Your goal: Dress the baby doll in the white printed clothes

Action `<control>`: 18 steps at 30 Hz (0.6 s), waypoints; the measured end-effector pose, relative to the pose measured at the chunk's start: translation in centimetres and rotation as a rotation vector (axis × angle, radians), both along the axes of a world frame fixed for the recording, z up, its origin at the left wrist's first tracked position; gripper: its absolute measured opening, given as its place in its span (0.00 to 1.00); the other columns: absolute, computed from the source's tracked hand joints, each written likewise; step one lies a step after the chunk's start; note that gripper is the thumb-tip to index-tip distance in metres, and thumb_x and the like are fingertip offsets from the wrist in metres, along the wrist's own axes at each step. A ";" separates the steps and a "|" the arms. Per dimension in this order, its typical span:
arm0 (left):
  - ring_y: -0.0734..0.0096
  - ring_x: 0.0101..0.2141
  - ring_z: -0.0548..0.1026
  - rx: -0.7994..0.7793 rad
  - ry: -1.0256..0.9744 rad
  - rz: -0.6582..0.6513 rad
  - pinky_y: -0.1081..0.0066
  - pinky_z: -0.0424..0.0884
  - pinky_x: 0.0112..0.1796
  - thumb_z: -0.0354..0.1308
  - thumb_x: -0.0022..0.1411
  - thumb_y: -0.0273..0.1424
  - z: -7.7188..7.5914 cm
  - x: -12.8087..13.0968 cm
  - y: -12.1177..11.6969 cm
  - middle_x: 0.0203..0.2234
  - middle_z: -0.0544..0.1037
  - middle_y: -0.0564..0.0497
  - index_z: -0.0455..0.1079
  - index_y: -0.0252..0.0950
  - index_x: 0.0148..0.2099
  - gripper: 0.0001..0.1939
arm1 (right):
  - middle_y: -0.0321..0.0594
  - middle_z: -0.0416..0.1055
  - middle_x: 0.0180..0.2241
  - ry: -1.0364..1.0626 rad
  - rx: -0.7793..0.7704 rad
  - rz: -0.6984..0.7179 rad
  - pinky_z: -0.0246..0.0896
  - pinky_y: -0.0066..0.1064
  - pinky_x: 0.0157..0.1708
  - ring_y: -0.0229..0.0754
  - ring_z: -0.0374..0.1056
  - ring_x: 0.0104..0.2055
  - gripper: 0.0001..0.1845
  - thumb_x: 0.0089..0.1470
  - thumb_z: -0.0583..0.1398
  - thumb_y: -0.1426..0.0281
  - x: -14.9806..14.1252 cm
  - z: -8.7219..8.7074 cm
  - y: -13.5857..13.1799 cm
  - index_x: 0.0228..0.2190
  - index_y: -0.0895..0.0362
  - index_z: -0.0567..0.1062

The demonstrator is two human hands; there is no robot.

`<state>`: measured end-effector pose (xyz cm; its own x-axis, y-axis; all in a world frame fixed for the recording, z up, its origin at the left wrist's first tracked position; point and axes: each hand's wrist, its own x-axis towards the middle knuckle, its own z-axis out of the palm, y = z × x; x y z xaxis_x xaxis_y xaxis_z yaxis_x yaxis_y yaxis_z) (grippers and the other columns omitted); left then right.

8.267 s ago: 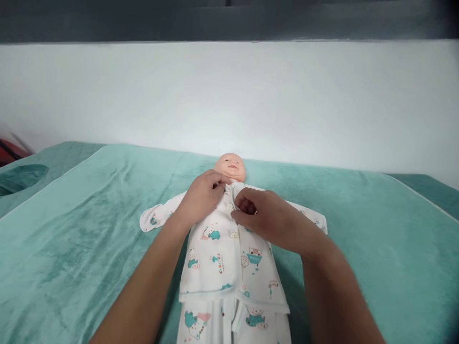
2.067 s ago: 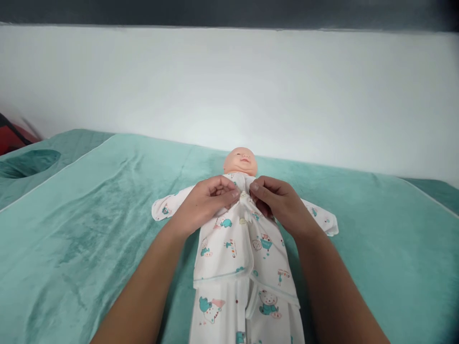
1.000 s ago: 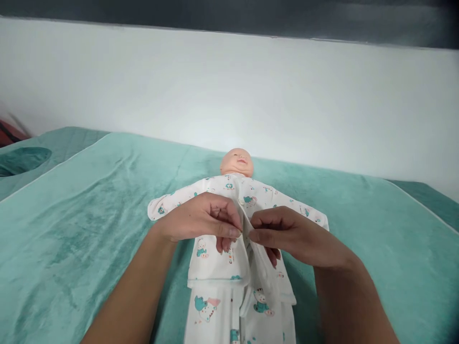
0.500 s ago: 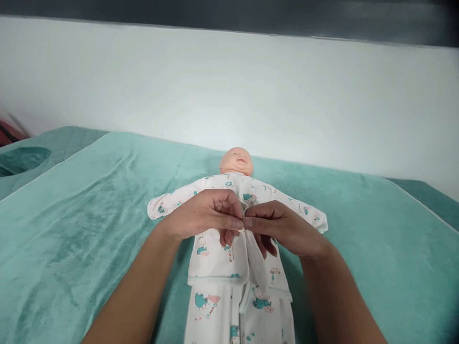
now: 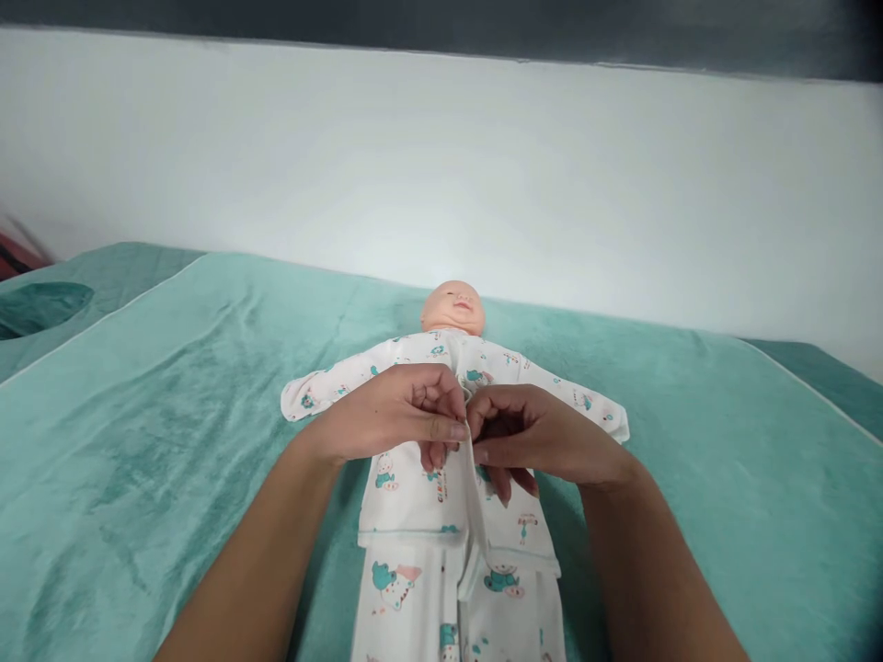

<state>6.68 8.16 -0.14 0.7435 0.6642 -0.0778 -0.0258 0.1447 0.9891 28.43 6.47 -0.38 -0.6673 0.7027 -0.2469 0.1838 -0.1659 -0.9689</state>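
Note:
A baby doll lies on its back on a teal towel, dressed in a white printed shirt and matching trousers. My left hand pinches the left edge of the shirt's front opening at the doll's belly. My right hand pinches the right edge of the same opening. The fingertips of both hands meet at the middle of the shirt. Below them the shirt's two front flaps hang slightly apart. The doll's sleeves spread out to both sides.
The towel covers a padded table with a round dark hole at the far left. A white wall rises behind the doll's head. Something red shows at the left edge.
My hands have moved down from the doll's collar to the middle of the shirt front. In the last half second they stay pinched together there, with the right hand curled in a little more.

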 end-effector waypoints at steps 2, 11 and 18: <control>0.77 0.23 0.75 0.007 0.022 -0.002 0.76 0.74 0.26 0.62 0.60 0.26 -0.1 0.0 0.0 0.23 0.76 0.55 0.68 0.33 0.35 0.05 | 0.32 0.71 0.23 -0.046 0.024 -0.027 0.57 0.19 0.14 0.35 0.71 0.21 0.11 0.52 0.66 0.65 -0.3 0.2 -0.2 0.31 0.57 0.70; 0.77 0.27 0.75 0.077 0.082 0.019 0.75 0.73 0.28 0.63 0.60 0.31 -0.2 -0.2 0.0 0.31 0.77 0.53 0.66 0.35 0.35 0.08 | 0.28 0.63 0.22 -0.177 0.192 -0.158 0.56 0.20 0.17 0.30 0.63 0.21 0.16 0.51 0.66 0.66 -1.7 1.0 -1.2 0.26 0.55 0.62; 0.76 0.29 0.74 0.093 0.162 0.049 0.73 0.73 0.29 0.59 0.60 0.27 0.1 -0.4 -0.3 0.34 0.77 0.53 0.64 0.37 0.35 0.05 | 0.28 0.62 0.22 -0.206 0.194 -0.155 0.56 0.21 0.17 0.31 0.62 0.22 0.16 0.50 0.65 0.68 -1.8 1.0 -1.1 0.27 0.54 0.60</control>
<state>6.29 7.82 -0.05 0.6930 0.7091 -0.1305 0.1304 0.0548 0.9899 26.64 5.36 0.63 -0.4988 0.8390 -0.2174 0.3667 -0.0229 -0.9300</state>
